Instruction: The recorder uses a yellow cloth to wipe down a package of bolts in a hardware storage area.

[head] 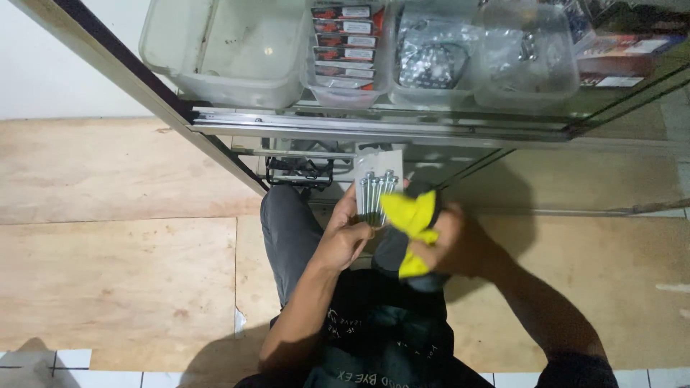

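Upright bolt packet (pixel 376 188), crumpled yellow cloth (pixel 412 224)

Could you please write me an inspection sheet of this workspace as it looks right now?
Surface: bare plywood floor, white tiles at the near edge.
Job's things: clear packet of long silver bolts held upright; yellow cloth against its right side.
Clutter: clear plastic tubs on the glass cabinet shelf, one with stacked small boxes, others with bagged metal parts.
Grippers: left hand grips the packet; right hand clutches the cloth.
Cables: nothing seen.
Surroundings: glass cabinet with metal sliding rail; white wall at upper left; the person's dark trousers below.
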